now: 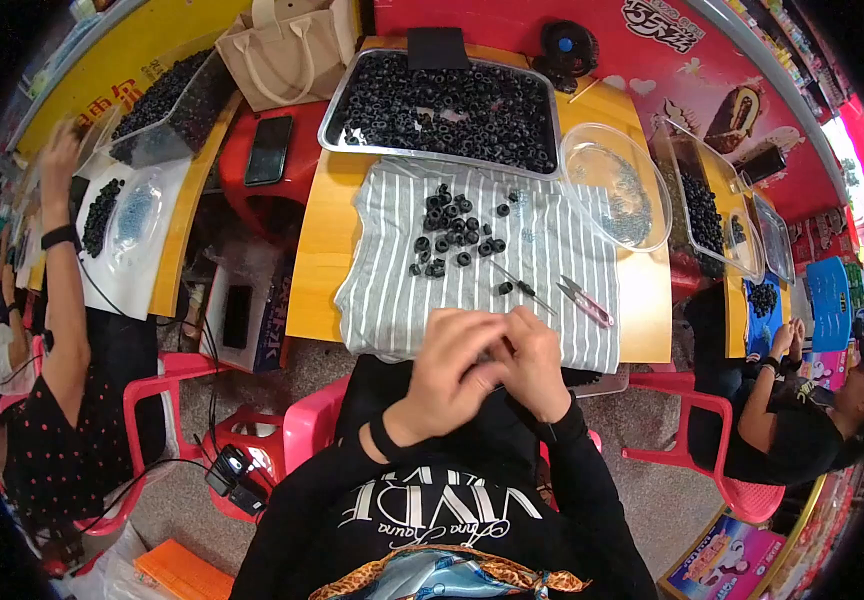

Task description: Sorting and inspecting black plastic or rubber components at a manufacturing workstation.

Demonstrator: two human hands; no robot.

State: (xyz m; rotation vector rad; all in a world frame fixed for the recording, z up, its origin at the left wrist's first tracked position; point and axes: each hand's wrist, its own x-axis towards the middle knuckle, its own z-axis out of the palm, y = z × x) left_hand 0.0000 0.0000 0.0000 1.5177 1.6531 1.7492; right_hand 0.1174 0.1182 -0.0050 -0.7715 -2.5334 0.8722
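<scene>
My left hand (452,368) and my right hand (535,365) meet just in front of the table's near edge, fingers bent and pressed together. Whatever they pinch between them is hidden by the fingers. Beyond them, a grey and white striped cloth (382,290) covers the front of the table. On it lies a loose pile of small black ring-shaped parts (455,228). A thin pointed tool with a dark grip (525,288) lies nearer my hands, beside a single black part (504,288). Right of it rest pink-handled snips (588,302).
A metal tray (328,125) full of black rings stands at the back. To its right are a clear round dish (664,205) holding small bluish-grey bits and a small black fan (567,50). A phone (268,150) lies on a red stool at left. Other people work at both side tables.
</scene>
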